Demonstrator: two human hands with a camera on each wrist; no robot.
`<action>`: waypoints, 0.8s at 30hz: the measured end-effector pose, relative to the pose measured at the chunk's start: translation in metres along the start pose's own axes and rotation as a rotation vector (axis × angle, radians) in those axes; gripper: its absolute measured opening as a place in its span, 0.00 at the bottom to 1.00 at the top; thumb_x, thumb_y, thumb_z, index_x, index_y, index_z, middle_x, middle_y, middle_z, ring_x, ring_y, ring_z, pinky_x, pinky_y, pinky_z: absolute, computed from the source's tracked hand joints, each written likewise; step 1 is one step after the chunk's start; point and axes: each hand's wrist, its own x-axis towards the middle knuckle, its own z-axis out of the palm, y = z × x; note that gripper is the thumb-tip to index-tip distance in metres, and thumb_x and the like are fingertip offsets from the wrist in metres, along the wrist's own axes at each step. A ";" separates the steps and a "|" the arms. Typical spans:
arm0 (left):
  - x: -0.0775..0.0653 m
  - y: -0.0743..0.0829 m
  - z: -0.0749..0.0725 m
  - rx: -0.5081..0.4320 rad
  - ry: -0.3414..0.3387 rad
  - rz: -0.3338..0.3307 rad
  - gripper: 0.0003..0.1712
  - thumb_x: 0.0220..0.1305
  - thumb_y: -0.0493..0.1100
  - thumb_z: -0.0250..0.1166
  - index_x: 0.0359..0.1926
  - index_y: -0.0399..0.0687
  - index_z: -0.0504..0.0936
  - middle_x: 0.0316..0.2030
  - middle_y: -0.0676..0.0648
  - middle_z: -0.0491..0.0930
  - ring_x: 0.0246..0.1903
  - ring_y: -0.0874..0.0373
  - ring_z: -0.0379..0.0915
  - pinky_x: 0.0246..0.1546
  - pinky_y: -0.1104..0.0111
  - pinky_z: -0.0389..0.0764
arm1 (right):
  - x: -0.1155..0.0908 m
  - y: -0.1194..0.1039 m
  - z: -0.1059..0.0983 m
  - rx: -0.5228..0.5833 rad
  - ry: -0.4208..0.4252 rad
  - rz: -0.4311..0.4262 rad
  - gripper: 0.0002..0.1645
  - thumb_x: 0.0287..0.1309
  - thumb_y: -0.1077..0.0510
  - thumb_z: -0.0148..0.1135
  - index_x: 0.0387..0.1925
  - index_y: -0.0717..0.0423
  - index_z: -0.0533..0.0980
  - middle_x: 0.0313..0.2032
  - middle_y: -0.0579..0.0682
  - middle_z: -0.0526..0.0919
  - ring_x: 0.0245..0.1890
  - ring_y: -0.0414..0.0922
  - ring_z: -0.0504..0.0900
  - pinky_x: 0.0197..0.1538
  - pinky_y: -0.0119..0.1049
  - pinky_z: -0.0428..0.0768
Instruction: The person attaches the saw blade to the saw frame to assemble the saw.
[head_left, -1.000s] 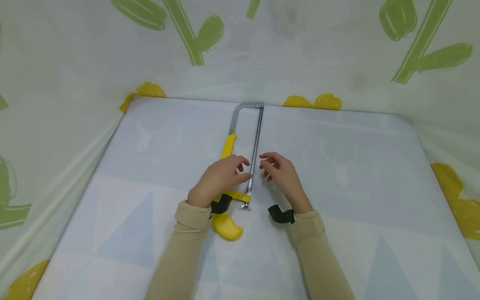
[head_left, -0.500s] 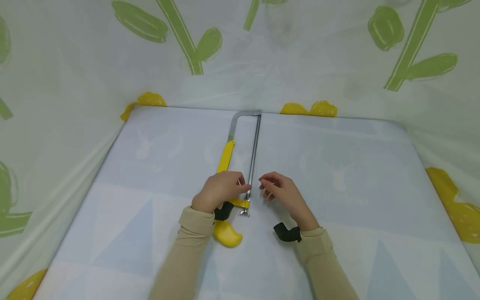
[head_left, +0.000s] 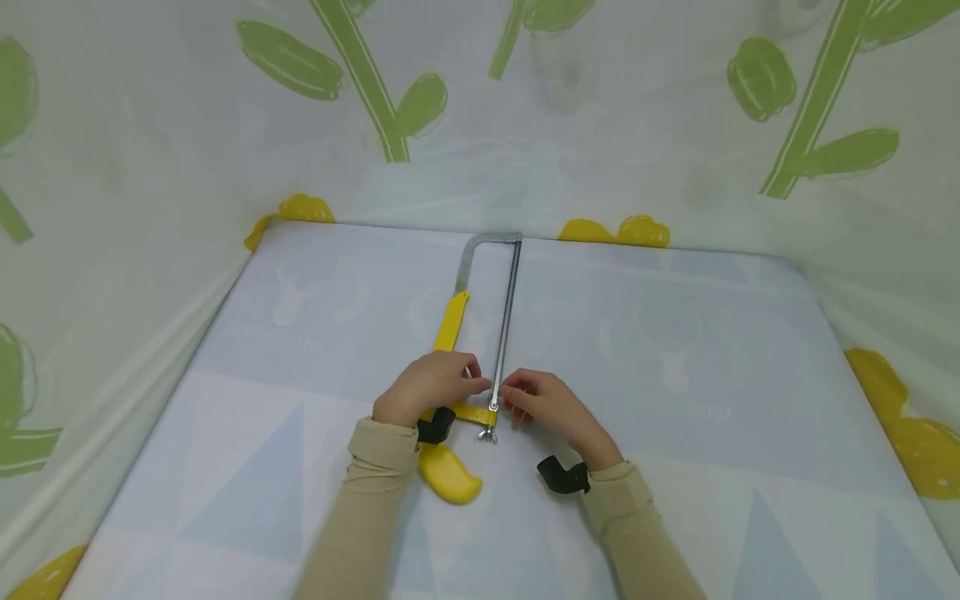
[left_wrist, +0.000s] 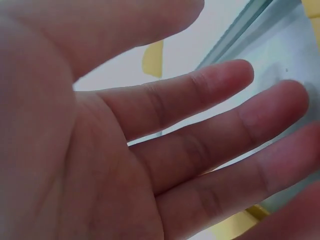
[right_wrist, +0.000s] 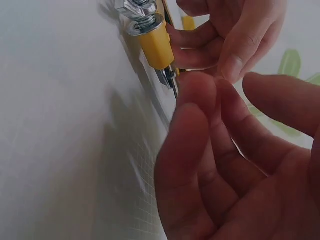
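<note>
A hacksaw (head_left: 452, 321) with a yellow and silver frame lies on the table, its front end toward the far edge. Over the handle end of the frame is my left hand (head_left: 431, 385), its thumb and fingertips beside the blade (head_left: 507, 317). In the left wrist view the fingers (left_wrist: 200, 150) extend loosely, apart, with nothing between them and the thumb. On the blade's other side, my right hand (head_left: 551, 410) has softly bent fingers right at the blade's near end, thumb held apart. The right wrist view shows the wing nut (right_wrist: 136, 9) and yellow blade holder (right_wrist: 156, 47) near those fingertips.
Below the left wrist the hacksaw's rounded yellow handle end (head_left: 450, 475) shows. The pale patterned table (head_left: 720, 350) meets a hanging white sheet (head_left: 637, 108) with green plant prints behind. Black wrist mounts (head_left: 562, 477) project inward from the cuffs.
Both hands have come nearer along the blade to its handle end. The right hand has shifted left, up to the blade. The whole scene has slid slightly down in the head view.
</note>
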 end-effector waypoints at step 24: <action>0.010 -0.003 0.008 -0.030 -0.059 -0.010 0.24 0.62 0.58 0.51 0.16 0.54 0.80 0.16 0.55 0.76 0.19 0.60 0.69 0.26 0.68 0.69 | -0.006 0.006 -0.004 -0.087 -0.191 0.000 0.23 0.57 0.38 0.51 0.24 0.53 0.75 0.14 0.49 0.73 0.08 0.41 0.59 0.14 0.32 0.58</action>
